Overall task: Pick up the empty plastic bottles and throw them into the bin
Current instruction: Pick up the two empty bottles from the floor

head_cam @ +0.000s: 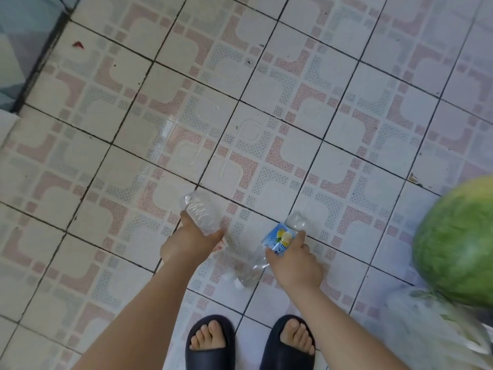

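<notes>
My left hand point(186, 243) is shut on a clear, crumpled plastic bottle point(200, 212) whose base points away from me. My right hand point(293, 260) grips a clear bottle with a blue label point(281, 237) showing yellow fruit; its base sticks out past my fingers. Between the two hands, a further clear bottle point(244, 273) shows low over the floor tiles, its cap end toward my feet. I cannot tell whether it lies loose or is part of what a hand holds. No bin is in view.
The floor is white tile with pink and grey patterns point(240, 116). A large green watermelon point(458, 247) sits at the right edge on a thin plastic bag point(426, 329). My feet in dark slippers point(210, 343) stand below. A blue-grey step point(24, 49) lies at far left.
</notes>
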